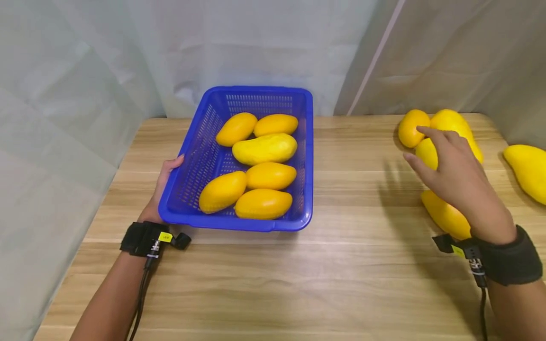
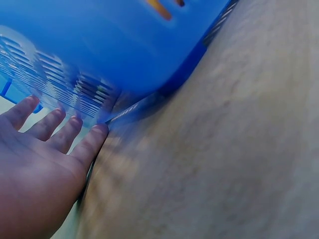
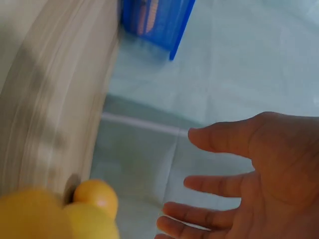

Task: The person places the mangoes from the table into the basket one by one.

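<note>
Basket of blue plastic, rectangular and with slotted walls, stands on the wood-grained counter, and six mangoes lie inside it. Two are at the far end; just before them lies a longer, paler yellow one, and the other three are grouped toward the near end.

The left hand is at the left side of the basket. Its thumb rests at the rim, and the left wrist view shows the other fingers stretched straight, with their tips at the slotted wall.

The right hand is above the loose mangoes on the right side of the counter. It is open and holds nothing: the thumb stands apart from the fingers, which are only a little bent. Near its fingertips there is a rounded, orange-yellow mango, and close beside this one are a large yellow mango and another yellow mango, partly covered by the hand. One more mango lies nearer, under the palm, and a further mango is well to the right, cut by the edge of the head view.

Both wrists wear black bands with cables. Behind the counter hangs pale sheeting.
</note>
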`<state>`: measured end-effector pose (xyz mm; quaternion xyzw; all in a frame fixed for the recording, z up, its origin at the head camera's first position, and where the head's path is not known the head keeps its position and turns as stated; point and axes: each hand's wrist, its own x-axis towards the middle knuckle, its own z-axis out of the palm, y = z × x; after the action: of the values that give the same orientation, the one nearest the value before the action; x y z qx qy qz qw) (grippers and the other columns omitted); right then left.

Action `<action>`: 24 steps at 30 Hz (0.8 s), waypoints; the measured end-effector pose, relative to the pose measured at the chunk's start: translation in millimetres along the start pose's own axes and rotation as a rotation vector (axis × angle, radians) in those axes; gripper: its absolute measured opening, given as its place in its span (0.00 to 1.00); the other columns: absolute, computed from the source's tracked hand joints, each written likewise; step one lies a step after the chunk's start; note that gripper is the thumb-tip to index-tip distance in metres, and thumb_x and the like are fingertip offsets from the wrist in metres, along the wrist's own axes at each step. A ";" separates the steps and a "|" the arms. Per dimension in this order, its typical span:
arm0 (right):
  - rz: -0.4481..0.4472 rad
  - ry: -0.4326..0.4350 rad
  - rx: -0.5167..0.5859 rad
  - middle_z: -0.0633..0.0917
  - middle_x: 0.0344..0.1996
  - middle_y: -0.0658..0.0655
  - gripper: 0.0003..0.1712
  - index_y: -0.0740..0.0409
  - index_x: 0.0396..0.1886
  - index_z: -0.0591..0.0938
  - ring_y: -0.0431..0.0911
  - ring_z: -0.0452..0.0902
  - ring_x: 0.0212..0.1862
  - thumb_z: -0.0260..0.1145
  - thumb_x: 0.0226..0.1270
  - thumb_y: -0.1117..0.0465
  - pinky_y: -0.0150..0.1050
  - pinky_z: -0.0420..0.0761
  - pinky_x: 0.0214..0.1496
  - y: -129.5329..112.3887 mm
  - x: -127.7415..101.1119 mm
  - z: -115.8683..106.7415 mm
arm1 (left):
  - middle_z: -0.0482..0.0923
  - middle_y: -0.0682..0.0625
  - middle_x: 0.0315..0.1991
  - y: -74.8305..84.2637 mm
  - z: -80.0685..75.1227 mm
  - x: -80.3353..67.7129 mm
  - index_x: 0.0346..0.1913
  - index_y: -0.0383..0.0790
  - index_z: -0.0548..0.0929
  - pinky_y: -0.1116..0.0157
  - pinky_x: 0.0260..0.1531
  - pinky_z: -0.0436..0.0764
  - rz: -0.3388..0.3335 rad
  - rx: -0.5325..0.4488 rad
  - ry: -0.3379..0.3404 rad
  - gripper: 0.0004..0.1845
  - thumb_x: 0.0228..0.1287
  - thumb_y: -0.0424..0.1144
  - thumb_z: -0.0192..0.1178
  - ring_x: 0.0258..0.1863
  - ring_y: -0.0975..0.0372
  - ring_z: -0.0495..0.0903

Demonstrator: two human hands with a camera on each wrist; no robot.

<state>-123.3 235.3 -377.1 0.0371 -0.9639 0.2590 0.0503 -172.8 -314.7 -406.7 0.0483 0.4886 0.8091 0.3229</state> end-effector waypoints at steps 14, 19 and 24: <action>0.180 -0.039 -0.128 0.60 0.61 0.83 0.40 0.68 0.75 0.60 0.76 0.54 0.57 0.58 0.76 0.46 0.67 0.67 0.39 35.9 6.1 6.4 | 0.74 0.50 0.61 -0.6 2.8 -0.3 0.82 0.52 0.42 0.63 0.54 0.79 -0.028 0.000 0.003 0.36 0.79 0.61 0.33 0.53 0.61 0.78; 0.210 -0.018 -0.161 0.60 0.61 0.83 0.37 0.69 0.74 0.61 0.78 0.52 0.59 0.60 0.75 0.53 0.71 0.64 0.45 42.7 9.1 6.2 | 0.74 0.51 0.62 1.2 4.2 -0.5 0.82 0.53 0.41 0.63 0.55 0.79 -0.029 -0.010 0.002 0.36 0.79 0.61 0.33 0.54 0.61 0.78; 0.214 -0.008 -0.169 0.60 0.61 0.84 0.35 0.70 0.72 0.64 0.79 0.52 0.59 0.61 0.74 0.55 0.71 0.61 0.49 50.8 11.2 5.4 | 0.75 0.51 0.61 2.4 5.2 -0.9 0.82 0.53 0.40 0.62 0.56 0.79 -0.028 -0.029 0.000 0.36 0.79 0.60 0.32 0.55 0.60 0.79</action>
<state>-139.8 276.0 -405.6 -0.0692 -0.9809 0.1807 0.0218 -171.2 -312.0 -401.8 0.0368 0.4774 0.8116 0.3347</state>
